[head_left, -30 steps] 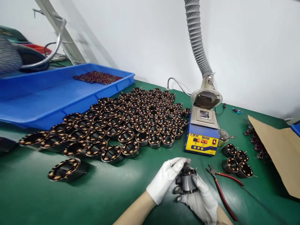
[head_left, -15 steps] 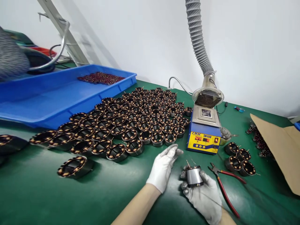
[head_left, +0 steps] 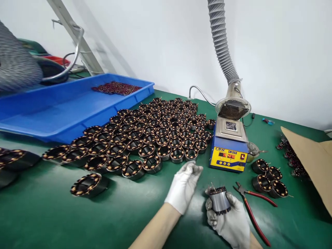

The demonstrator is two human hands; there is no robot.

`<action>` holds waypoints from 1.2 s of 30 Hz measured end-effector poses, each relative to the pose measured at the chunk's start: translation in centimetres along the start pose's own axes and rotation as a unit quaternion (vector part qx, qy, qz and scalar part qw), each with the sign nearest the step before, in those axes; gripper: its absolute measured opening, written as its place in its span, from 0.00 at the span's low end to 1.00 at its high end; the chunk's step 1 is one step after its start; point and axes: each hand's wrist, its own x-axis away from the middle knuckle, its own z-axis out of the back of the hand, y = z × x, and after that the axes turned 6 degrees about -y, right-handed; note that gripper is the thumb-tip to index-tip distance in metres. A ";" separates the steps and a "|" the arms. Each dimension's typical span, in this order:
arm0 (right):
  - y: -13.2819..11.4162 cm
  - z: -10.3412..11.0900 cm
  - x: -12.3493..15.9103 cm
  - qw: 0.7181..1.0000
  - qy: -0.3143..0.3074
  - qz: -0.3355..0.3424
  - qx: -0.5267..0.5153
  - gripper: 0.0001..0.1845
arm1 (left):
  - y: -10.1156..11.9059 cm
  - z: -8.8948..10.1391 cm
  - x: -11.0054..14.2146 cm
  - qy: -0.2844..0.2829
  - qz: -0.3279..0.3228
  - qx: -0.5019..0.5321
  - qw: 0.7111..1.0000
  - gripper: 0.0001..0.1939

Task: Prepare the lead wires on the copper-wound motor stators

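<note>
A motor stator (head_left: 220, 201), a steel ring with dark slotted ends and thin wire leads on top, is held in my right hand (head_left: 230, 218). The gloved fingers and thumb grip it from the sides, and its upper end tilts slightly. My left hand (head_left: 184, 185), also in a white glove, hovers to the left of it, apart from it. Its fingers are bent in toward the thumb, and I see nothing between them. Red-handled cutting pliers (head_left: 242, 190) lie on the table to the right of my right hand.
Many similar stators (head_left: 163, 129) crowd the green table (head_left: 145, 218). A blue tray (head_left: 64, 131) holds small dark-red parts. Ahead sits a blue-yellow solder pot (head_left: 228, 155) under an extraction hose (head_left: 223, 45). Several stators (head_left: 269, 180) and a cardboard sheet (head_left: 308, 162) are at right.
The view has swung slightly left. In my right hand the stator is tilted more. My left hand's fingers, stretched out before, are now curled toward the thumb.
</note>
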 end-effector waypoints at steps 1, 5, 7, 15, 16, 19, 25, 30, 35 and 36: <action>0.0 0.1 0.0 1.000 -0.002 0.002 0.002 0.25 | 0.5 0.3 -0.1 -0.020 0.019 -0.039 0.999 0.22; -0.1 0.1 -0.1 1.000 0.017 -0.004 0.018 0.22 | 0.9 0.4 0.7 -0.128 0.148 -0.318 0.928 0.13; -0.1 -0.2 -0.1 0.998 0.033 0.007 0.055 0.21 | 0.7 0.0 1.0 -0.096 0.116 -0.346 0.926 0.07; 1.9 0.9 -0.7 0.878 0.204 0.226 0.370 0.28 | 2.8 0.5 0.6 -0.061 0.023 -0.270 0.961 0.27; 2.3 1.3 -0.9 0.836 0.236 0.254 0.425 0.30 | 2.6 0.5 0.8 -0.119 0.073 -0.296 0.945 0.30; 3.0 2.2 -1.3 0.741 0.295 0.262 0.543 0.29 | 0.7 0.2 1.4 -0.221 0.157 -0.314 0.910 0.31; 3.3 2.4 -1.9 0.587 0.255 0.294 0.710 0.13 | -2.3 -0.1 1.2 -0.061 0.087 -0.175 0.979 0.26; 3.1 2.6 -1.8 0.549 0.273 0.309 0.727 0.20 | 0.6 0.7 1.5 0.001 -0.041 -0.154 0.987 0.22; 3.3 2.8 -1.8 0.604 0.241 0.288 0.703 0.22 | 1.4 0.6 2.1 -0.093 0.108 -0.403 0.904 0.12; 3.3 2.7 -1.7 0.610 0.241 0.285 0.699 0.21 | 1.4 0.4 1.8 -0.101 0.105 -0.423 0.894 0.10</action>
